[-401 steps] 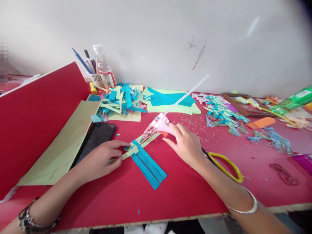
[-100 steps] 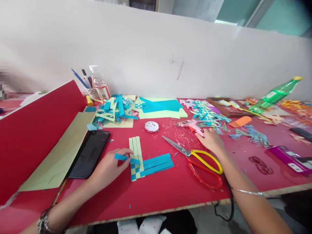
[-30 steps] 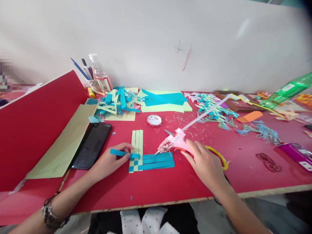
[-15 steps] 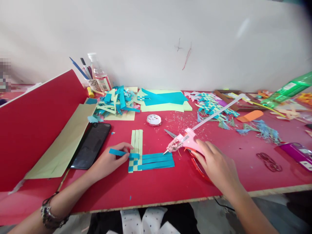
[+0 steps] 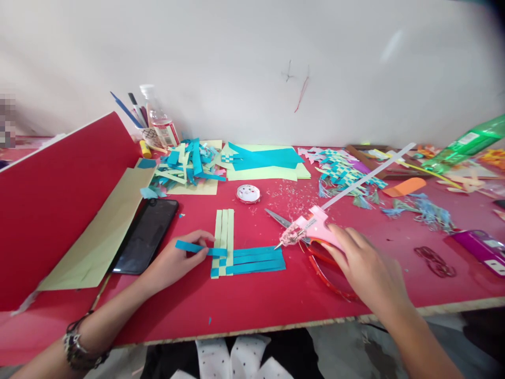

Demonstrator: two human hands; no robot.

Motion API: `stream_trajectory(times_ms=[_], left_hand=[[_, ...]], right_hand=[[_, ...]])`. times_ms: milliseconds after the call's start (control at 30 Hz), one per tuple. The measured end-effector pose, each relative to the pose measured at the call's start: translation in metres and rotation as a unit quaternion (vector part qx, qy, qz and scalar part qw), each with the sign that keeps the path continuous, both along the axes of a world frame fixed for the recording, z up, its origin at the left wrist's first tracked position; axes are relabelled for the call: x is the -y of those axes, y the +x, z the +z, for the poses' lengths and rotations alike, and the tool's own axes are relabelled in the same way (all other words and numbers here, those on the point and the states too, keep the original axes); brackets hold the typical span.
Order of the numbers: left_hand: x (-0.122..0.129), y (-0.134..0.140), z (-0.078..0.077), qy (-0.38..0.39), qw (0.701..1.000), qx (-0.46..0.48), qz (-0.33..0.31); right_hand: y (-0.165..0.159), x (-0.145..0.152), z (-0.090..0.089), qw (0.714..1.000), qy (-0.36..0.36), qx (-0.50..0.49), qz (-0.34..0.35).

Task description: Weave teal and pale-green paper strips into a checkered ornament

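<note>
My left hand (image 5: 190, 259) pinches a blue paper strip (image 5: 200, 248), whose right end lies over the pale green strips of a woven paper piece (image 5: 224, 229). Long blue strips (image 5: 258, 260) run from the weave toward the right, flat on the table. In my right hand (image 5: 361, 263) is a pink glue gun (image 5: 315, 227), with a long glue stick (image 5: 369, 176) sticking out of its back. Its nozzle points left, close to the right end of the blue strips. Red-handled scissors (image 5: 327, 276) lie open beneath the gun and my right hand, partly hidden.
A black phone (image 5: 145, 237) lies left of my left hand, beside a standing red board (image 5: 59, 210). Behind are a paper scrap pile (image 5: 193, 163), a white lid (image 5: 248, 193) and finished woven pieces (image 5: 339, 171). A green bottle (image 5: 469, 145) lies back right; a purple box (image 5: 479, 252) sits far right.
My right hand has drawn the glue gun to the right, away from the weave, showing more of the scissors. The woven piece has shifted slightly right. My left hand still pinches the blue strip.
</note>
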State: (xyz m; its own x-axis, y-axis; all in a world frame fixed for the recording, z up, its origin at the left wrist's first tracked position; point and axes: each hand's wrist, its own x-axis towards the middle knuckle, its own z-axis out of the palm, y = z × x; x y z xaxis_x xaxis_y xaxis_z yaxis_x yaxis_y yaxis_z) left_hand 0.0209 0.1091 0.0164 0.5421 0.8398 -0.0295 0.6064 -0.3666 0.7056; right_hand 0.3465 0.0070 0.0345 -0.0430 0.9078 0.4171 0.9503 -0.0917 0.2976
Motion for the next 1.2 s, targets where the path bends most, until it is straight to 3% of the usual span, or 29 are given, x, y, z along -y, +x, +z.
stream_trajectory(times_ms=[367,500,633,700,800,900,967,1033,1200], left_hand=[[0.001,0.000,0.001,-0.002,1.000,0.005,0.001],[-0.001,0.000,0.000,-0.003,1.000,0.009,-0.005],[0.002,0.001,0.004,-0.007,1.000,0.024,-0.012],[0.007,0.001,0.011,-0.008,0.998,0.048,-0.035],[0.016,0.002,0.022,-0.005,0.990,0.076,-0.121],[0.020,0.005,0.024,0.040,0.984,0.010,-0.174],[0.020,0.007,0.018,0.105,0.978,-0.063,-0.169],[0.017,0.008,0.010,0.171,0.964,-0.117,-0.167],[0.016,0.009,0.002,0.243,0.934,-0.175,-0.194]], right_hand=[[0.011,0.002,0.007,0.999,-0.031,-0.012,-0.021],[0.032,-0.008,0.009,0.994,-0.029,-0.102,-0.025],[0.058,-0.033,0.000,0.979,-0.027,-0.183,-0.086],[0.066,-0.046,-0.011,0.974,-0.055,-0.203,-0.082],[0.070,-0.056,-0.024,0.976,-0.082,-0.191,-0.065],[0.060,-0.055,-0.021,0.986,-0.019,-0.151,-0.067],[0.046,-0.049,-0.010,0.986,0.048,-0.158,-0.019],[0.025,-0.043,0.002,0.973,0.080,-0.202,0.073],[-0.043,-0.026,0.007,0.956,0.014,-0.209,0.207]])
